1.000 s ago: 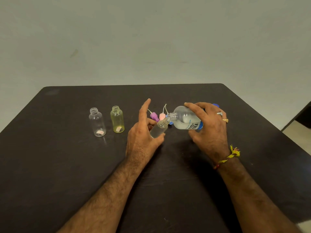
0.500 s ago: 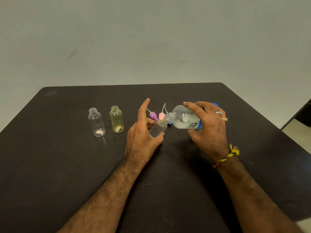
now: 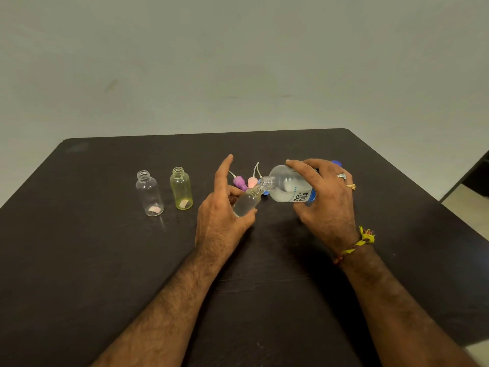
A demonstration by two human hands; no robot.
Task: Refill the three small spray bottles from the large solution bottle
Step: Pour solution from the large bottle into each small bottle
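Lg clear bottle (image 3: 288, 186), tipped, blue-white label

A single head-worn, wide-angle view is directed forward and down at close range; the counter (image 3: 79, 260) extends beyond the fingers (image 3: 225, 165) toward a wall (image 3: 238, 62).

Frame centre: left hand (image 3: 225, 215) grips a small clear bottle (image 3: 246, 203), tilted, index finger sticking up. Right hand (image 3: 324, 200) holds the large solution bottle (image 3: 288, 186) tipped nearly flat, its mouth touching the small bottle's neck. Left of centre on the dark bench (image 3: 79, 260): a clear empty bottle (image 3: 149, 193) and a yellow-tinted bottle (image 3: 181, 188), both upright, uncapped, just beside each other. Purple (image 3: 240, 181) and pink (image 3: 252, 181) spray caps lie behind the hands, tubes showing. Blue cap (image 3: 336, 163) behind the right hand.
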